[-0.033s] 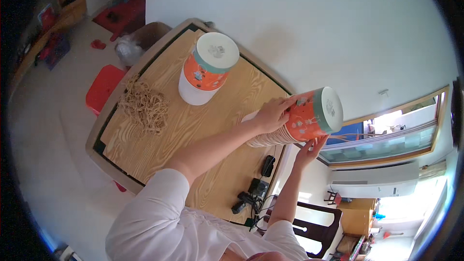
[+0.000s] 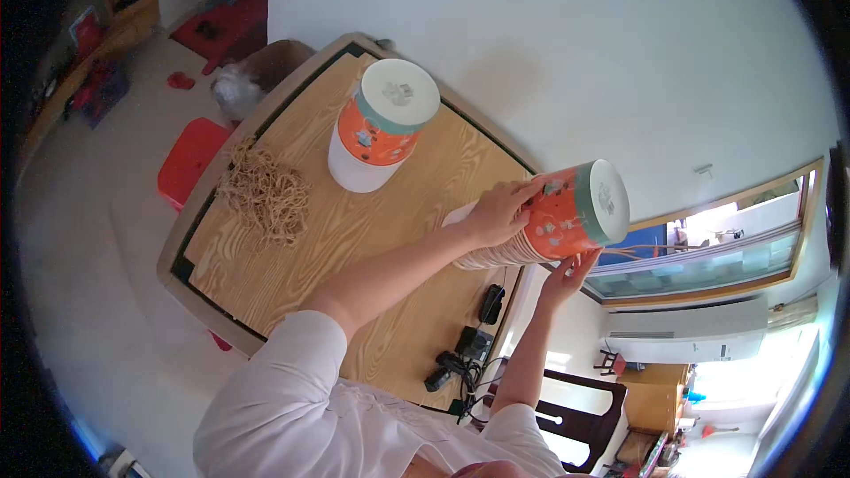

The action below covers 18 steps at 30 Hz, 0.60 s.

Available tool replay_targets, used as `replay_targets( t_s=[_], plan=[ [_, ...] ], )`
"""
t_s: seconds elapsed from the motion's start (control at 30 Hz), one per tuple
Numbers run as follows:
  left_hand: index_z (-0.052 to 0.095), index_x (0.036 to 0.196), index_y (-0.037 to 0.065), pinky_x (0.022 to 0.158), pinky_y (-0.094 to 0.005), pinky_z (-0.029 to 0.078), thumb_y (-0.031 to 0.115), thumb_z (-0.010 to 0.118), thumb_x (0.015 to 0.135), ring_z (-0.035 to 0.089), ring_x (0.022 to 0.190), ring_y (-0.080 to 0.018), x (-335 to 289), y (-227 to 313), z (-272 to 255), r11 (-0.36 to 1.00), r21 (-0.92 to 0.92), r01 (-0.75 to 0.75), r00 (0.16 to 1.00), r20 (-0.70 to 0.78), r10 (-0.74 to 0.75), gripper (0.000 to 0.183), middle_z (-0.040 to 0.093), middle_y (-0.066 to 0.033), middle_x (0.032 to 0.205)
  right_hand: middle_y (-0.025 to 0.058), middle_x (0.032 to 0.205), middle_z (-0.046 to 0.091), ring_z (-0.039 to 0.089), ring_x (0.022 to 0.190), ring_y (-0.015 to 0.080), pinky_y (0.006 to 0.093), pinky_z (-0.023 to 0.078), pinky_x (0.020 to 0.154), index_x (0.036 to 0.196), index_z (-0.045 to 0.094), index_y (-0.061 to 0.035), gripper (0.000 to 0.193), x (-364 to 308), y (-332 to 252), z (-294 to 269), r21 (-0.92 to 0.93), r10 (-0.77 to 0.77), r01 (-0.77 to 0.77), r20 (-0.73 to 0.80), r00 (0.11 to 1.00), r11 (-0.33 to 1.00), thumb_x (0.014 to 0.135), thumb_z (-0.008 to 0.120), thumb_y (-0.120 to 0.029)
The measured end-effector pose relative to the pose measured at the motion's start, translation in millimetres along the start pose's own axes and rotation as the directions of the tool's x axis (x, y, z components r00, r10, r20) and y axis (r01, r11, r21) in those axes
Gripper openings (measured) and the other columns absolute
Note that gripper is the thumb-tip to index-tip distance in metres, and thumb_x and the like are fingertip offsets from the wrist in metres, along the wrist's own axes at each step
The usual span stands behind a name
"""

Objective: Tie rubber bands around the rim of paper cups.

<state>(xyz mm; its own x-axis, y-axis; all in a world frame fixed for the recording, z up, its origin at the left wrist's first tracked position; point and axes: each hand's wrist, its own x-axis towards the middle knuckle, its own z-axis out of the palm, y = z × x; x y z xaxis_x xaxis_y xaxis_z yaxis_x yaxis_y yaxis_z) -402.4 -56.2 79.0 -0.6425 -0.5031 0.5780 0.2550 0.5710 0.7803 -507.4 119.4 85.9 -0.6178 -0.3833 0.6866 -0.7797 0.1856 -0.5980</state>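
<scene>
My left hand point(image 2: 498, 212) lies across the side of an orange paper bucket point(image 2: 560, 212), with its fingers bent over the upper side. My right hand point(image 2: 569, 274) holds the same bucket from below, near its teal band and white base. The bucket is upside down on the table's right part. Under its orange part, beige ridges point(image 2: 505, 255) ring it, looking like wound twine, with a white part point(image 2: 456, 214) beside my left wrist. A second upturned orange bucket point(image 2: 379, 137), its lower part white, stands farther left. Loose tan twine point(image 2: 264, 195) lies heaped near the left edge.
Black adapters and cables point(image 2: 465, 358) lie on the wooden table point(image 2: 390, 336) at its near right. A dark chair point(image 2: 580, 416) is on the right. The white wall point(image 2: 531, 44) runs along the far side. A red stool point(image 2: 192, 159) stands left of the table.
</scene>
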Motion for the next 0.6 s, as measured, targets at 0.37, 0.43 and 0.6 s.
replay_targets(
  t_s=[0.37, 0.43, 0.6],
  plan=[
    [0.049, 0.107, 0.006, 0.087, -0.0420, 0.036, 0.008, 0.053, 0.071, 0.047, 0.099, -0.0330, -57.6, -2.8, -40.3, 0.999, 0.014, 0.034, 0.963, -0.268, -0.029, 0.036, 0.051, -0.0141, 0.105, 0.0132, 0.116, 0.047, 0.047, 0.103, 0.0237, 0.0345, 0.039, 0.083, 0.119, 0.038, -0.0007, 0.044, 18.2, -72.7, 0.8, 0.000, -0.161, 0.170, -0.316, 0.935, 0.985, 0.086, 0.050, -0.027],
    [0.051, 0.103, 0.006, 0.086, -0.0418, 0.037, 0.006, 0.053, 0.069, 0.047, 0.097, -0.0323, -83.2, -25.2, -51.4, 0.993, 0.085, 0.078, 0.947, -0.319, -0.047, 0.034, 0.052, -0.0132, 0.102, 0.0126, 0.109, 0.051, 0.049, 0.100, 0.0239, 0.0352, 0.039, 0.085, 0.108, 0.046, 0.0003, 0.033, 15.7, -115.2, 25.7, 0.204, -0.081, 0.134, -0.250, 0.965, 0.970, 0.084, 0.052, -0.023],
    [0.052, 0.097, 0.006, 0.085, -0.0411, 0.038, -0.001, 0.054, 0.067, 0.049, 0.095, -0.0298, -144.0, -64.0, -94.0, 0.916, 0.291, 0.275, 0.918, -0.362, -0.161, 0.031, 0.053, -0.0129, 0.098, 0.0140, 0.111, 0.049, 0.045, 0.105, 0.0282, 0.0369, 0.034, 0.091, 0.097, 0.055, -0.0031, 0.024, 19.4, -180.7, 126.2, 0.134, -0.409, 0.388, 0.389, 0.826, 0.912, 0.074, 0.061, -0.007]
  ],
)
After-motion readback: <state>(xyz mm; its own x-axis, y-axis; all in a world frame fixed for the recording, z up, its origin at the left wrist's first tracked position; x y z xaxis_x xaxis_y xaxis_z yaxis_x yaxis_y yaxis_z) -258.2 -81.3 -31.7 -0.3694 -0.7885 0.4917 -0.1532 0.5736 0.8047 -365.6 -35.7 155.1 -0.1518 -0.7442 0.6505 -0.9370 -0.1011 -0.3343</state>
